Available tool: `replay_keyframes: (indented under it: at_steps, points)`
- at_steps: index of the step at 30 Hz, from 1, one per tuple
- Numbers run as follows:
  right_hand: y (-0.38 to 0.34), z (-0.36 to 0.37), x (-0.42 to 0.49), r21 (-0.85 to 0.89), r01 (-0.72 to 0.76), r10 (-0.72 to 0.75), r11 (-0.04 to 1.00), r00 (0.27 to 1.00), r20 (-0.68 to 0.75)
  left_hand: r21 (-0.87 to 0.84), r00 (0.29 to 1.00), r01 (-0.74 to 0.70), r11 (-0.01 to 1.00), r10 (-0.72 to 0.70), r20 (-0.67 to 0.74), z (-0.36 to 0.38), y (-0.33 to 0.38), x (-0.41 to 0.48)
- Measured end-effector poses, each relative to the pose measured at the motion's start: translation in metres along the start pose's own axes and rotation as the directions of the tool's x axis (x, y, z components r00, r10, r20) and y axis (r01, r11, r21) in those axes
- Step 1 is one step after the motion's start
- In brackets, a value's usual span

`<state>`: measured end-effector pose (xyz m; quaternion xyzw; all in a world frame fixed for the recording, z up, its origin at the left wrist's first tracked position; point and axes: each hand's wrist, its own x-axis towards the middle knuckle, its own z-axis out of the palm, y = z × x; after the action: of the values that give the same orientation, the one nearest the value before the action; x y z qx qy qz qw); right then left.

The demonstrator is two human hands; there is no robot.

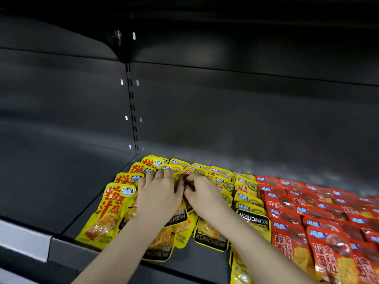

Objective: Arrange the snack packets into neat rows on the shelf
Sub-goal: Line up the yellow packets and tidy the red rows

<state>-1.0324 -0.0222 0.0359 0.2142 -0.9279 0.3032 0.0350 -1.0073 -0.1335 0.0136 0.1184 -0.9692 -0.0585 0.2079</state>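
Observation:
Yellow snack packets (pixel 111 210) lie in overlapping rows on the dark shelf (pixel 67 193), some turned the other way round or upside down near the front. To their right lie rows of red packets (pixel 328 242). My left hand (pixel 159 193) rests on the yellow packets with its fingers bent, and its thumb meets a small yellow packet (pixel 180 178) in the middle. My right hand (pixel 202 191) is beside it, fingers curled, pinching the same packet. Both hands hide most of that packet.
The shelf's left half is bare dark metal. A slotted upright (pixel 132 107) runs up the grey back panel. Another shelf overhangs at the top. A pale price rail (pixel 24 240) runs along the front edge at the lower left.

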Motion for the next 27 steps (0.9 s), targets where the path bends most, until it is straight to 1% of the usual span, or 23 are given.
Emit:
replay_keyframes:
  at_steps: [5,8,10,12,16,19,20,23,27]
  points:
    - [-0.001,0.002,0.004,0.275,-0.060,0.060,0.959,0.998,0.007,-0.046,0.997,-0.028,0.999,0.024,-0.078,-0.002,-0.001,-0.001]
    - [-0.001,0.001,0.004,0.321,-0.053,0.052,0.946,0.999,0.012,-0.076,0.990,-0.057,0.995,0.047,-0.137,-0.004,-0.001,-0.002]
    - [0.000,-0.003,0.003,0.340,-0.048,0.058,0.939,0.998,-0.020,-0.114,0.988,-0.061,0.992,0.043,-0.151,-0.004,-0.001,-0.002]
    - [0.003,-0.007,0.004,0.363,-0.070,0.099,0.929,0.993,-0.062,-0.163,0.984,-0.074,0.984,0.045,-0.171,-0.003,-0.002,-0.003]
    - [0.012,-0.015,0.002,0.446,-0.056,0.131,0.893,0.981,-0.140,-0.224,0.986,-0.083,0.971,0.048,-0.158,-0.005,-0.002,-0.004]
    - [0.012,-0.022,-0.001,0.562,-0.065,0.174,0.825,0.974,-0.142,-0.304,0.991,-0.057,0.951,0.017,-0.130,-0.009,-0.002,-0.001]
    - [0.012,-0.024,-0.002,0.592,-0.072,0.183,0.802,0.975,-0.129,-0.331,0.992,-0.067,0.941,0.028,-0.122,-0.010,-0.002,0.001]
    - [0.009,-0.029,-0.006,0.618,-0.061,0.157,0.784,0.982,-0.102,-0.455,0.990,-0.115,0.883,0.065,-0.123,-0.017,-0.001,0.004]
    - [0.012,-0.034,-0.006,0.554,0.002,0.112,0.832,0.979,-0.171,-0.594,0.994,-0.113,0.797,0.087,-0.071,-0.028,0.005,0.002]
